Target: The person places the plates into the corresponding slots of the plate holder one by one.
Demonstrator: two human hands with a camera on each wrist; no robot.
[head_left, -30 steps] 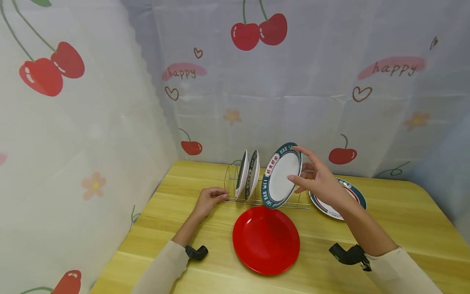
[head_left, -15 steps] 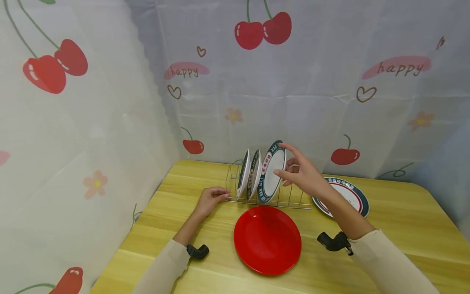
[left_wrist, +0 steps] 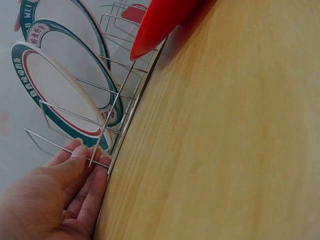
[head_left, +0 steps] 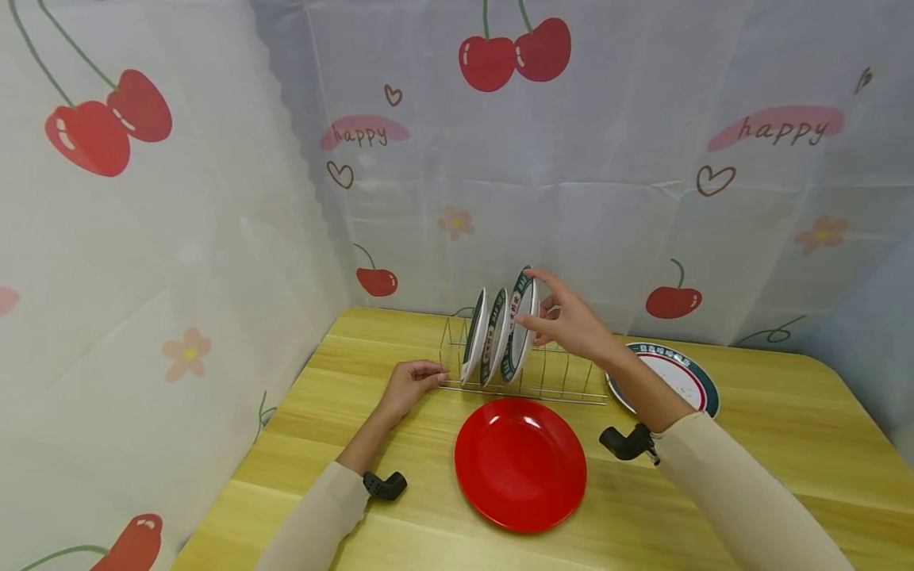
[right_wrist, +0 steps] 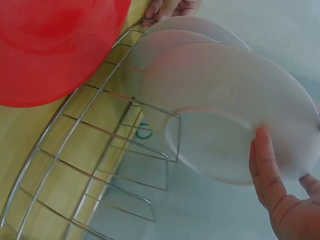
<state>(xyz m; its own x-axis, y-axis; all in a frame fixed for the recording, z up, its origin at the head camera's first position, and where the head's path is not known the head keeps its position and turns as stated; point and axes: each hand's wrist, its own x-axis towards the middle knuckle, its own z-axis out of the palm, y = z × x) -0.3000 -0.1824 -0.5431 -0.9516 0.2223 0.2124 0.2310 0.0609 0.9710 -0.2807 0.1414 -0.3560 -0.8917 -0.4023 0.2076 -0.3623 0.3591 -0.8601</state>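
A wire dish rack (head_left: pixel 557 392) stands at the back of the table. My left hand (head_left: pixel 408 387) pinches the wire at its left end, thumb against fingers in the left wrist view. Two white plates with green patterned rims stand on edge there, the left plate (head_left: pixel 474 341) and the middle plate (head_left: pixel 493 345). With thumb and fingers, my right hand (head_left: pixel 574 323) holds a third green-rimmed plate (head_left: pixel 516 341) by its upper right side. That plate is nearly upright, its lower edge among the rack's wires, just right of the middle plate.
A red plate (head_left: pixel 520 464) lies in front of the rack. Right of the rack lies another green-rimmed plate (head_left: pixel 678 379), partly hidden by my right forearm. A cherry-print cloth (head_left: pixel 600 214) hangs behind the wooden table (head_left: pixel 785 436).
My right hand has carried its plate leftward, from over the rack's middle to close beside the two standing plates, turning it more edge-on. The left hand stays at the rack's end.
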